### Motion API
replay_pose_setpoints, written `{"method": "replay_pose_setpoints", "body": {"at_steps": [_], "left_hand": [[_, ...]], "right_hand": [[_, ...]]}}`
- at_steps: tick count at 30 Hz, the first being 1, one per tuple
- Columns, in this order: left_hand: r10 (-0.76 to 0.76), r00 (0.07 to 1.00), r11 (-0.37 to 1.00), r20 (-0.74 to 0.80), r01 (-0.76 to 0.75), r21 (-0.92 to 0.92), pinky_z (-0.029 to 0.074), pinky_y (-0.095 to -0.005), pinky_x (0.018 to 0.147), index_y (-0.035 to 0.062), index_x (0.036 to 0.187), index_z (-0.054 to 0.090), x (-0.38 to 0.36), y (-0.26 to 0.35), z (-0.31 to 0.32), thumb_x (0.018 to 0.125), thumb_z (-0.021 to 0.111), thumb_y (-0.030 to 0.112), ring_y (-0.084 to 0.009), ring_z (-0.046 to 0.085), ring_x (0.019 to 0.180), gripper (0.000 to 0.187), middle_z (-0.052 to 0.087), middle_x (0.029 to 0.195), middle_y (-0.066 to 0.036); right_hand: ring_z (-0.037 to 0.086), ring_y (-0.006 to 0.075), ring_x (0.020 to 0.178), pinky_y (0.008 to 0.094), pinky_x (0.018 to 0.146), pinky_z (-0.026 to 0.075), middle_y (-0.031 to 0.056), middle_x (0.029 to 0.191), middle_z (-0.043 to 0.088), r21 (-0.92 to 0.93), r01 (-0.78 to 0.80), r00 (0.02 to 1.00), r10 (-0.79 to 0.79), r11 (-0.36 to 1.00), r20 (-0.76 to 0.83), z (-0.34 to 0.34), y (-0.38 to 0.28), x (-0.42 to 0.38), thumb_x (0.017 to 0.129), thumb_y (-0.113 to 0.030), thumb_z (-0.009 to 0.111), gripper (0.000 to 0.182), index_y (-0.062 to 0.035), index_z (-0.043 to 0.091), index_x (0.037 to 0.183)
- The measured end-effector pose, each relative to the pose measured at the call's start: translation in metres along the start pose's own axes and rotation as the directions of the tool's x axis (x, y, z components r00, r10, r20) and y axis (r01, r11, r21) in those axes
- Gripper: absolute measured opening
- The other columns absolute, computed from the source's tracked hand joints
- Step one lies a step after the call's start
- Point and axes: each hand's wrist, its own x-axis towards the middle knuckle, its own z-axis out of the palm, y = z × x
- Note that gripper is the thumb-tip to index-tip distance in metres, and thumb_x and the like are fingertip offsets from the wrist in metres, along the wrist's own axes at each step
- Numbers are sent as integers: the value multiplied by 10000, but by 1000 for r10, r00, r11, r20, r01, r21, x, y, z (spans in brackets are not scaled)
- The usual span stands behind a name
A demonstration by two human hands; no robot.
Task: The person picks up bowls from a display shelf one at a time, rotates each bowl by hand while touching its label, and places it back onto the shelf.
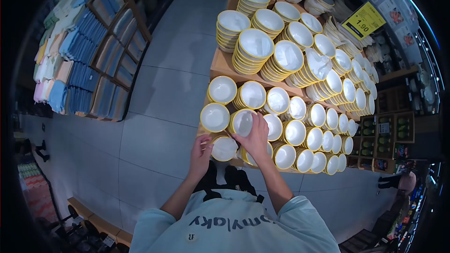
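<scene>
My right hand (pixel 255 137) grips a white bowl with a yellow rim (pixel 242 122) on a front stack, thumb at its near edge and fingers over its right side. To the left, my left hand (pixel 200 153) is beside the nearest corner bowl (pixel 224 149), fingers loosely bent and apart, with the fingertips close to its rim. A thin whitish sheet appears to lie in that corner bowl. Another white bowl (pixel 215 117) of the same kind sits just beyond my left hand, with one more bowl (pixel 222 89) behind it.
Many stacks of yellow-rimmed bowls (pixel 256 43) fill the raised tier of the wooden stand (pixel 225 63). A yellow price sign (pixel 363 20) stands at its far right. Folded towels (pixel 84 58) fill a shelf across the grey floor (pixel 164 91). A person (pixel 404 182) is at the far right.
</scene>
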Motion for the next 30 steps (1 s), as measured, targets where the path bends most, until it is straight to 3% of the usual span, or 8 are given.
{"method": "replay_pose_setpoints", "body": {"at_steps": [5,7,17,30], "left_hand": [[23,1000,1000,17,-22,-13,509,-283,862,26,1333,521,5,-3,-8,1010,585,101,-126,591,1009,338,591,1253,-74],[-20,998,1000,55,19,22,489,-335,994,26,1372,482,7,3,-11,981,508,-9,-188,619,1083,393,553,1292,-110],[-53,997,998,52,51,28,474,-326,1014,17,1344,495,12,4,-18,991,518,5,-179,621,1088,354,567,1291,-115],[-61,997,995,49,56,83,496,-303,942,8,1322,527,14,-4,-19,991,564,49,-155,611,1033,336,603,1263,-102]], "right_hand": [[443,458,1316,536,1107,358,281,1453,433,-67,-6,1000,4,998,-25,12,4,-1,627,-372,945,1029,23,425,1423],[445,464,1312,538,1106,363,293,1442,440,-75,-15,999,13,997,-30,14,4,1,625,-383,946,1035,36,428,1417],[461,479,1290,547,1100,373,312,1434,445,-73,0,999,-4,997,-48,28,16,-1,632,-386,945,1030,56,433,1408],[477,499,1269,535,1081,409,330,1440,439,-60,-33,999,31,998,-35,26,13,1,612,-364,958,1033,42,434,1404]]}}
